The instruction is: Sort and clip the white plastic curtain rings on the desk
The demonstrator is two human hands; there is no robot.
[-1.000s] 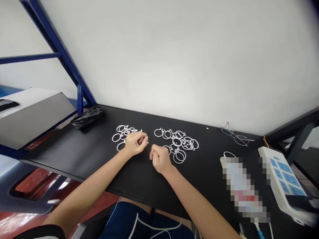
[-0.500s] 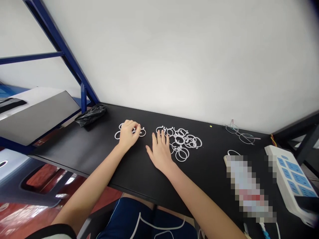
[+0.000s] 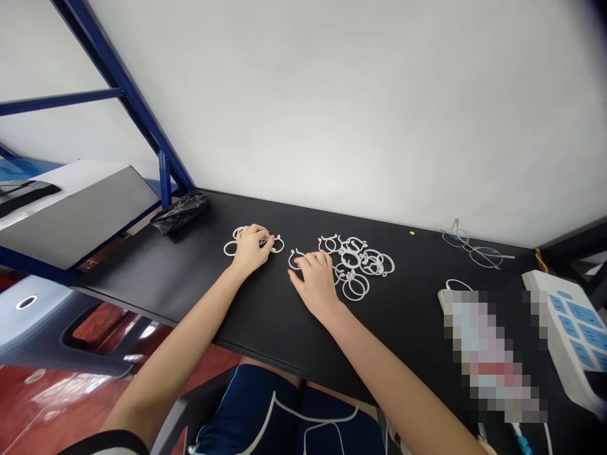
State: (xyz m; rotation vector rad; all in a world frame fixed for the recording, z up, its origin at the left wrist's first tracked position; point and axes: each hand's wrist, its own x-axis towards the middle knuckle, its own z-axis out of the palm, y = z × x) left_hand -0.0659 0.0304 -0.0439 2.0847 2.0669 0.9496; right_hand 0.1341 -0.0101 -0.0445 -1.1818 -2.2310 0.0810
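Two groups of white open rings with small knobbed ends lie on the black tabletop [image 3: 156, 278]. My left hand [image 3: 253, 249] rests over the left group of rings [image 3: 279, 245], its fingers curled and the thumb near the forefinger. Whether a ring sits between those fingertips is hidden. Between the two groups, a single white ring [image 3: 291, 260] lies with its gap facing away from me. At its right side my right hand [image 3: 315, 278] has its bent fingers and thumb closed on it. Further right spreads the larger group of rings [image 3: 351, 259], several of them overlapping.
A crumpled black plastic bag [image 3: 180, 213] lies at the table's far left. On the right are eyeglasses [image 3: 469, 248], a blurred-out phone-like object [image 3: 488, 354] with cables and a white power strip [image 3: 564, 335]. A pale wall [image 3: 332, 126] rises behind the table.
My right hand has gone from flat with stretched fingers to bent, and one ring has come left, away from the larger group. My left hand stays over its group. The view has shifted slightly.
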